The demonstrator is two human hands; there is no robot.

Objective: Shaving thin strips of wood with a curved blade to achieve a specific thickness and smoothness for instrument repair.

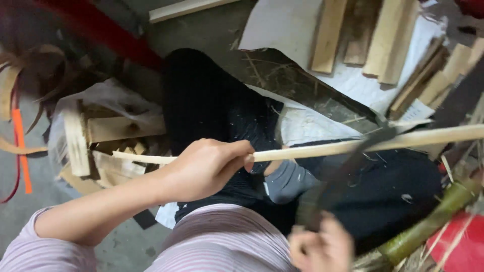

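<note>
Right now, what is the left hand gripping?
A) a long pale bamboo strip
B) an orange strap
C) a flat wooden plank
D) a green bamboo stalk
A: the left hand is closed around the long pale bamboo strip, which runs across the lap to the dark blade held by the right hand.

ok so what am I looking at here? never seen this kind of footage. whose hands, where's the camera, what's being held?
There is one picture, from a camera worn on a person's head, looking down at their own lap and hands. No machine is involved. The left hand grips a long pale bamboo strip that runs across the view. The right hand, blurred, holds the handle of a dark knife whose blade meets the strip. Around the dark-clothed legs lie wood offcuts on white sheets, a bag of scraps and a green bamboo stalk.
</note>
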